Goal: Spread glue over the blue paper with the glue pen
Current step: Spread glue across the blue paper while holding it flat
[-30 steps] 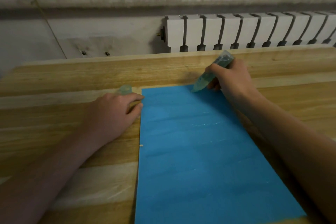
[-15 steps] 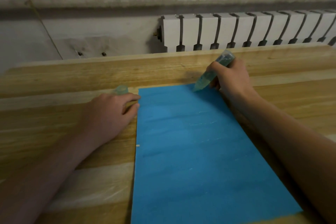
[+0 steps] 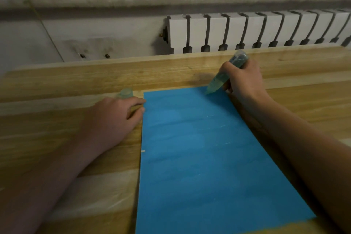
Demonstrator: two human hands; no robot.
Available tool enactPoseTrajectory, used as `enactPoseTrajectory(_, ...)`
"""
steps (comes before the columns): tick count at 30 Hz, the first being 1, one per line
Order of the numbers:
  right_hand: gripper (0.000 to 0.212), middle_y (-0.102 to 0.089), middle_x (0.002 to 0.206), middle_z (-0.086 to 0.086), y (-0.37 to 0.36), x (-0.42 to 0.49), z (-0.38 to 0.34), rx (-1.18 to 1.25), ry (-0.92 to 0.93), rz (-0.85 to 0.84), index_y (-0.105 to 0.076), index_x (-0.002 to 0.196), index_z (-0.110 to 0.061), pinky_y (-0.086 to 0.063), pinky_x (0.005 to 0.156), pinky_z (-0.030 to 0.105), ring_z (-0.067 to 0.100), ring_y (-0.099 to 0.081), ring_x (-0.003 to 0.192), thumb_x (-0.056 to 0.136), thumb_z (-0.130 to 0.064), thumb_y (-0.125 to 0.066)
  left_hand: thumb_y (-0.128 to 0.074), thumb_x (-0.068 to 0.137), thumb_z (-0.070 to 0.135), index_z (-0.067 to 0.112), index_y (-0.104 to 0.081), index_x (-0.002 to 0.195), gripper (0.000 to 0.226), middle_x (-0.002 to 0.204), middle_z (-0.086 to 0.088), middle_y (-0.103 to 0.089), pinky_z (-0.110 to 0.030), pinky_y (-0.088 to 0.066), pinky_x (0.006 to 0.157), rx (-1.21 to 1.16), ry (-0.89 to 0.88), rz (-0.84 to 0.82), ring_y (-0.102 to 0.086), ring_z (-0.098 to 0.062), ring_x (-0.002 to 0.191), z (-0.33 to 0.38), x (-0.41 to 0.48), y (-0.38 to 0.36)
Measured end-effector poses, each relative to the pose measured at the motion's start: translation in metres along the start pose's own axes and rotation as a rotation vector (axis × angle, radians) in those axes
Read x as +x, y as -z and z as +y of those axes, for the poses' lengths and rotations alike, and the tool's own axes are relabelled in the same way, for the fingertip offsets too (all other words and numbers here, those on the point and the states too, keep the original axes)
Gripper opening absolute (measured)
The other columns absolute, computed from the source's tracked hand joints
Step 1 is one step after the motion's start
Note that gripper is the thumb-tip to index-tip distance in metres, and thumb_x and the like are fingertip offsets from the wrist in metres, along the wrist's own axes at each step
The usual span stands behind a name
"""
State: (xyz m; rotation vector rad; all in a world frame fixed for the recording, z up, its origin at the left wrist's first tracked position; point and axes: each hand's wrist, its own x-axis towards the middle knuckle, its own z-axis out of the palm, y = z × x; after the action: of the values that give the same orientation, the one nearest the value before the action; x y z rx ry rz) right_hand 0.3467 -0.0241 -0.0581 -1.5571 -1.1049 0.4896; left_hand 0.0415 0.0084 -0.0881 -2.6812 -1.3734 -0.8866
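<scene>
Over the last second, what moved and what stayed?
Very little. The right hand keeps its grip on the glue pen, tip at the far edge of the blue paper; it may have edged slightly left, though the camera also shifted. The left hand still rests at the paper's left edge, beside the small clear cap. Nothing was picked up or let go.
</scene>
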Motion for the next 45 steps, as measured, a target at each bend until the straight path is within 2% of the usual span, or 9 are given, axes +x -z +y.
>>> enactPoseTrajectory(8, 0.015, -0.072, 0.093, 0.012, 0.005, 0.001, 0.001, -0.01, 0.015, 0.02, -0.061, 0.085, -0.013, -0.049, 0.05, 0.016, 0.014, -0.062, 0.066, 0.098, -0.021, -0.062, -0.061, 0.089, 0.037, 0.033, -0.071, 0.112, 0.026, 0.048, 0.019, -0.033, -0.029, -0.033, 0.055, -0.01, -0.001, -0.021, -0.039, -0.014, 0.053, 0.003, 0.0, 0.003)
enactPoseTrajectory(16, 0.013, -0.072, 0.096, 0.016, 0.007, 0.005, 0.004, 0.004, 0.004, 0.032, -0.061, 0.087, -0.011, -0.048, 0.05, 0.015, 0.01, -0.06, 0.065, 0.097, -0.02, -0.062, -0.061, 0.088, 0.037, 0.034, -0.071, 0.111, 0.025, 0.048, 0.019, -0.033, -0.029, -0.032, 0.055, 0.012, 0.012, -0.041, -0.044, -0.018, 0.055, 0.004, -0.001, 0.005)
enactPoseTrajectory(20, 0.014, -0.072, 0.101, 0.024, 0.01, 0.007, 0.006, -0.02, 0.01, 0.043, -0.06, 0.085, -0.01, -0.051, 0.053, 0.021, 0.015, -0.059, 0.068, 0.096, -0.02, -0.062, -0.061, 0.088, 0.036, 0.034, -0.071, 0.112, 0.026, 0.048, 0.019, -0.033, -0.029, -0.031, 0.054, 0.008, 0.013, -0.043, -0.039, -0.015, 0.054, 0.004, 0.0, 0.005)
enactPoseTrajectory(25, 0.013, -0.07, 0.096, 0.016, 0.012, 0.008, 0.007, -0.015, 0.006, 0.049, -0.061, 0.087, -0.013, -0.049, 0.051, 0.017, 0.013, -0.06, 0.069, 0.097, -0.022, -0.061, -0.059, 0.088, 0.037, 0.034, -0.07, 0.113, 0.027, 0.049, 0.018, -0.033, -0.029, -0.028, 0.054, 0.011, 0.019, -0.05, -0.039, -0.016, 0.056, 0.004, 0.0, 0.005)
enactPoseTrajectory(30, 0.023, -0.068, 0.106, 0.025, 0.013, 0.01, 0.009, -0.023, -0.007, 0.06, -0.063, 0.099, -0.002, -0.051, 0.06, 0.03, 0.029, -0.06, 0.088, 0.094, -0.024, -0.06, -0.061, 0.088, 0.037, 0.034, -0.071, 0.111, 0.025, 0.046, 0.018, -0.032, -0.025, -0.026, 0.05, 0.02, 0.014, -0.039, -0.035, -0.005, 0.05, 0.005, 0.0, 0.005)
enactPoseTrajectory(33, 0.028, -0.067, 0.111, 0.025, 0.014, 0.01, 0.009, -0.035, -0.021, 0.07, -0.063, 0.103, -0.001, -0.054, 0.067, 0.035, 0.031, -0.06, 0.093, 0.093, -0.027, -0.06, -0.06, 0.088, 0.038, 0.034, -0.071, 0.11, 0.025, 0.045, 0.018, -0.032, -0.023, -0.026, 0.049, 0.015, 0.017, -0.04, -0.034, 0.002, 0.048, 0.004, 0.0, 0.006)
enactPoseTrajectory(40, 0.022, -0.067, 0.101, 0.021, 0.016, 0.008, 0.007, -0.007, -0.031, 0.072, -0.062, 0.099, -0.004, -0.052, 0.064, 0.032, 0.024, -0.058, 0.082, 0.092, -0.025, -0.06, -0.062, 0.088, 0.037, 0.033, -0.071, 0.11, 0.024, 0.047, 0.022, -0.03, -0.026, -0.027, 0.052, 0.022, -0.009, -0.033, -0.034, -0.005, 0.05, 0.002, 0.0, 0.004)
enactPoseTrajectory(42, 0.025, -0.068, 0.102, 0.024, 0.017, 0.007, 0.006, -0.01, -0.035, 0.082, -0.063, 0.1, -0.002, -0.054, 0.07, 0.04, 0.026, -0.059, 0.081, 0.092, -0.025, -0.06, -0.062, 0.088, 0.037, 0.034, -0.071, 0.11, 0.025, 0.048, 0.021, -0.031, -0.027, -0.029, 0.054, 0.021, -0.006, -0.04, -0.036, -0.011, 0.052, 0.001, -0.001, 0.004)
enactPoseTrajectory(45, 0.033, -0.068, 0.106, 0.022, 0.018, 0.006, 0.005, -0.026, -0.056, 0.1, -0.062, 0.106, 0.001, -0.058, 0.087, 0.055, 0.036, -0.065, 0.094, 0.09, -0.028, -0.06, -0.06, 0.088, 0.039, 0.035, -0.07, 0.111, 0.026, 0.048, 0.02, -0.033, -0.028, -0.03, 0.053, 0.014, 0.0, -0.043, -0.037, -0.01, 0.051, 0.001, -0.001, 0.004)
